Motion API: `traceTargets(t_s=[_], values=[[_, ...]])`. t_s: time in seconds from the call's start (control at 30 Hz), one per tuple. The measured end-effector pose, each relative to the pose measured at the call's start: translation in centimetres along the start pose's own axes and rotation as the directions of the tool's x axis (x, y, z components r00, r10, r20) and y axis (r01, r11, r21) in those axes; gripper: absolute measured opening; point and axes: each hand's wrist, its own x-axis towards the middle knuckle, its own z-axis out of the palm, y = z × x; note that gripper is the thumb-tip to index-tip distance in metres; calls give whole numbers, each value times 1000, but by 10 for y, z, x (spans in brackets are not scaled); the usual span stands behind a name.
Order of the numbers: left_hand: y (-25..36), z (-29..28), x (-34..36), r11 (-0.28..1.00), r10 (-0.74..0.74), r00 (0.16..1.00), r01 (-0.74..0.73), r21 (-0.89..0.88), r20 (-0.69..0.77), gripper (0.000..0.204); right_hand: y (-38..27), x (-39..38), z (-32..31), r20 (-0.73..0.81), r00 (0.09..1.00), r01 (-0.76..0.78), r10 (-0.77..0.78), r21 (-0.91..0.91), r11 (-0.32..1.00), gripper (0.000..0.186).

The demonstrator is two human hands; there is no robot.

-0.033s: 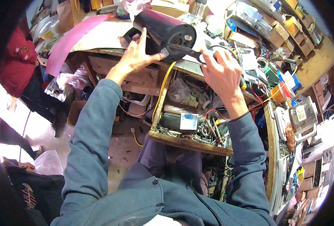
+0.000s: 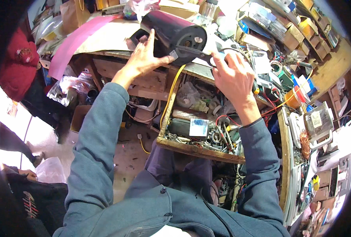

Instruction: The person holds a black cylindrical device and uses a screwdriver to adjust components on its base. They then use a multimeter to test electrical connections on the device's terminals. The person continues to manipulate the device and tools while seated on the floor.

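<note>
A dark electric kettle (image 2: 165, 27) lies on its side at the bench edge, its round base (image 2: 188, 42) turned toward the right and showing a ring-shaped connector in the middle. My left hand (image 2: 144, 59) steadies the kettle near its handle, with the thumb against the base's lower rim and the index finger up along the body. In my right hand (image 2: 234, 73) is a long, narrow flat-bladed tool (image 2: 194, 51); its blade lies across the base and its end reaches the rim near my left thumb. The fingers cover most of the tool's grip.
Below the kettle, an open wooden drawer (image 2: 201, 151) holds tools, wires and plastic bags. A yellow cable (image 2: 168, 103) hangs over its left side. Boxes and parts crowd the bench to the right, near a clear plastic container (image 2: 319, 122). A person in red (image 2: 20, 63) is at the left.
My hands, the kettle and the tool hold nearly the same positions. At the left, the person in red has shifted slightly.
</note>
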Motion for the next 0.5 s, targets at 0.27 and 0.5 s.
traceTargets(t_s=[0.27, 0.5], values=[[0, 1, 2, 1000, 18, 1000, -18, -5, 6, 142, -6, 4, -1, -4, 998, 65, -66, -108, 992, 32], [-2, -2, 2, 1000, -11, 999, 12, -22, 50, 147, -16, 6, 10, 27, 1000, 15, -12, -124, 992, 29]])
